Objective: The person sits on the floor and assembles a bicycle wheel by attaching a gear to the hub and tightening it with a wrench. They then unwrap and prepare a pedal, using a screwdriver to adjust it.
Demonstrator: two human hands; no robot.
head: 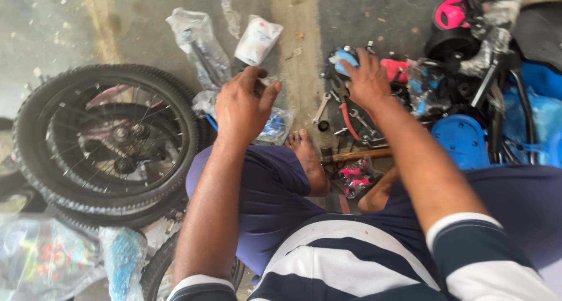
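Observation:
I sit on a concrete floor with my legs folded. My left hand hovers above clear plastic bags of small parts, fingers loosely curled with nothing visibly in them. My right hand reaches into a pile of tools and parts and rests on a light blue piece. A spanner, red-handled pliers and a wooden-handled hammer lie just below it. My bare foot lies between the two hands.
Two stacked spoked bicycle wheels lie at left. Wrapped parts in plastic and a white packet lie ahead. A bicycle frame with blue pedals and a pink part stands at right. More bagged parts at lower left.

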